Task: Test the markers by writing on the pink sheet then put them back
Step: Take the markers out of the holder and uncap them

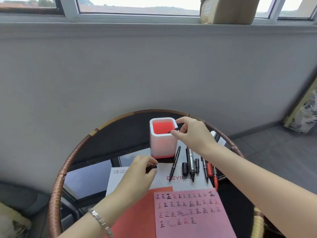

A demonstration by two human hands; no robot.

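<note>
A pink sheet (192,215) with several rows of written test marks lies at the near edge of the round table. Behind it stands a white square pen holder (162,145) with a red inside. My right hand (192,133) pinches a black marker (173,130) over the holder's right rim, its end inside the opening. My left hand (140,176) hovers left of the sheet and grips a small black marker cap (151,167). Several black and red markers (192,166) and a loose cap lie between the holder and the sheet.
The sheet rests on a red and white folder (137,219) on a dark glass table with a rattan rim (68,165). A grey wall rises just behind. A cardboard box (228,10) sits on the window ledge.
</note>
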